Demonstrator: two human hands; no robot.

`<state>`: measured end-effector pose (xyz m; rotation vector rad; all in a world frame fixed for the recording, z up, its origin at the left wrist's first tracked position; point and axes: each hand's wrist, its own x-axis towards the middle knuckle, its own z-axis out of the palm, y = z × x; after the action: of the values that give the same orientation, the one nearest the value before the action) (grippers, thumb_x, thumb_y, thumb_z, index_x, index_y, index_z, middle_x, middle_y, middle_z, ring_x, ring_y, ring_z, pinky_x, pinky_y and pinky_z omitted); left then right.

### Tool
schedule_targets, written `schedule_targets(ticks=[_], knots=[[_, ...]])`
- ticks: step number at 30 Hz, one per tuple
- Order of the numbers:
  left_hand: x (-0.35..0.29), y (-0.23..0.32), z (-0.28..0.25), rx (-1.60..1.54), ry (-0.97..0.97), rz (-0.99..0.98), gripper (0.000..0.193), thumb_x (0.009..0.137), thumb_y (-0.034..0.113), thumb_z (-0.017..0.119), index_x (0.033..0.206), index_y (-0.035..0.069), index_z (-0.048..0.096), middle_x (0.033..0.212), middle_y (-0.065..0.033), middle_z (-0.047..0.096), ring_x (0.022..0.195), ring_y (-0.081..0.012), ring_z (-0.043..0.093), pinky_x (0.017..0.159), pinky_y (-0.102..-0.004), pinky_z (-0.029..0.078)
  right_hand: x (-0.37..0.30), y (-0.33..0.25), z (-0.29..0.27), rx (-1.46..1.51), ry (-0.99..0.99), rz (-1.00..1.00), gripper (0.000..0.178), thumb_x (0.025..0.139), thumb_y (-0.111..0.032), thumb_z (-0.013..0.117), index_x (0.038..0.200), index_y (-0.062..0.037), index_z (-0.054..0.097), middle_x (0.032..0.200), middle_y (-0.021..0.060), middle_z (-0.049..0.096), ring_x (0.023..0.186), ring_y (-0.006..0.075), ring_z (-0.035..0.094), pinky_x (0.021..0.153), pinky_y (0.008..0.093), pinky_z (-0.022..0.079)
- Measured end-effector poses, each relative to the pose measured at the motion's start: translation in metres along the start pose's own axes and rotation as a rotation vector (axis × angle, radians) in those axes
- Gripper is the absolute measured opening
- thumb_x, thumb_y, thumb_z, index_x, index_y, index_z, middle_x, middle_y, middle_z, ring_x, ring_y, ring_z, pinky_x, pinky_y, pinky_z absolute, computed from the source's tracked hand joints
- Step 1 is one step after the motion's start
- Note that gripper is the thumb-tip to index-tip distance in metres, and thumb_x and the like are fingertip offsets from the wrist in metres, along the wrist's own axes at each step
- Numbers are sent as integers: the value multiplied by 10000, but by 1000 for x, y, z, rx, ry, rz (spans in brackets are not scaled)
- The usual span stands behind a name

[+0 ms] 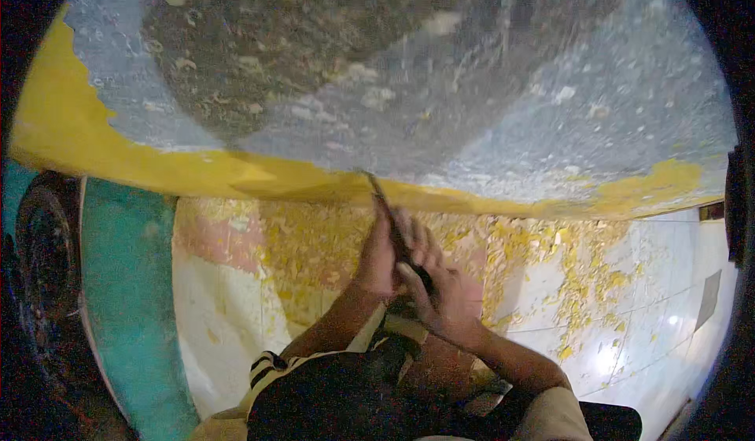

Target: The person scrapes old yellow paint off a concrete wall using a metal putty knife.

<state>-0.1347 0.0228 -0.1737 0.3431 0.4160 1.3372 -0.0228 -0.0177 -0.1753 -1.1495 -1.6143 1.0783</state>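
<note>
A narrow dark-bladed scraping tool (398,241) with a black handle slants up and to the left in front of me. Its tip meets the ragged upper edge of a yellow paint strip (307,180) low on the wall. My right hand (448,293) is closed around the handle. Along the tool's left side, my left hand (379,258) grips it too, its fingers partly hidden and blurred. Above the strip, the wall (503,126) is bare, rough grey with pale spots, and a dark shadow falls across it.
Yellow paint flakes (307,244) lie thickly along the wall's foot and scatter right over the white tiled floor (629,315). A green surface (130,284) runs along the left, beside a dark round object (49,244). More yellow paint (661,185) remains on the wall's lower right.
</note>
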Motion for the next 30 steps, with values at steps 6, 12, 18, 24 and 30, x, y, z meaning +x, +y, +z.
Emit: schedule_targets(ticks=[6, 12, 18, 24, 30], knots=[[6, -11, 11, 57, 229, 49, 507, 947, 578, 317, 670, 163, 410, 506, -26, 378, 451, -197, 403, 454, -333, 395, 22, -14, -25, -167, -379, 289, 212, 924, -186, 559, 1012, 6, 579, 815, 249, 640, 739, 391, 649, 629, 426, 511], [20, 32, 5, 174, 325, 367, 435, 931, 558, 416, 706, 186, 398, 592, 31, 402, 609, -126, 443, 572, -315, 405, 65, -21, 4, 127, -272, -35, 199, 895, -164, 580, 1009, -1, 583, 809, 252, 622, 706, 406, 630, 629, 451, 502], [9, 18, 18, -33, 390, 192, 504, 938, 585, 337, 701, 144, 390, 551, -3, 343, 536, -169, 429, 596, -343, 406, 44, -26, -9, 56, -238, -22, 218, 909, -181, 587, 883, 33, 621, 728, 227, 615, 658, 351, 633, 577, 384, 470], [7, -15, 14, 110, 140, 121, 448, 945, 571, 349, 713, 191, 398, 565, 27, 342, 529, -131, 383, 503, -318, 370, 14, -9, -18, -36, -174, 217, 207, 889, -209, 596, 935, -11, 636, 749, 248, 628, 677, 389, 644, 592, 434, 511], [14, 58, 1, 84, 304, 373, 391, 965, 492, 390, 739, 174, 414, 562, 9, 373, 521, -136, 413, 563, -316, 385, 64, -45, 34, 80, -204, -53, 188, 901, -149, 579, 979, 22, 594, 731, 230, 615, 635, 356, 639, 575, 403, 491]])
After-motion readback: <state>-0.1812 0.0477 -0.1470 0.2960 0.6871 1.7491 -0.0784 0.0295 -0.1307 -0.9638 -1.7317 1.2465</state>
